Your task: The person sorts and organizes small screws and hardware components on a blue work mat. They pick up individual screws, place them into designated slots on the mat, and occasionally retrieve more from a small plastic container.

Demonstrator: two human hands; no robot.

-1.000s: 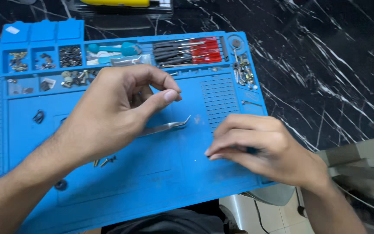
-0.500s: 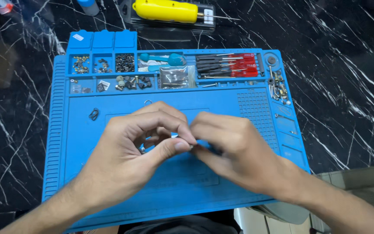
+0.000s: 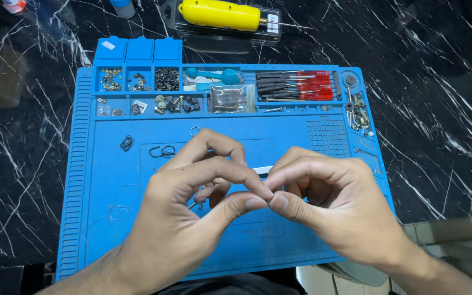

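Note:
My left hand (image 3: 187,218) and my right hand (image 3: 340,202) meet over the middle of a blue work mat (image 3: 110,180). Thumb and forefinger of each hand are pinched together, tip to tip, on something too small to make out. A silver strip, the tweezers (image 3: 262,170), shows between the two hands just behind the fingers. I cannot tell whether a hand holds them or they lie on the mat. Black wire loops (image 3: 162,152) and a small metal ring (image 3: 194,131) lie on the mat just beyond my left hand.
The mat's far compartments hold small screws (image 3: 166,79), a set of red-and-black screwdrivers (image 3: 296,86) and blue plastic tools (image 3: 214,74). Loose metal parts (image 3: 359,117) sit at its right edge. A yellow power tool (image 3: 222,13) lies beyond on the black marble table.
My hands have drawn together from apart until their fingertips touch. The tweezers, plainly in my left hand a second ago, are now mostly hidden. The view has tilted to show more of the table.

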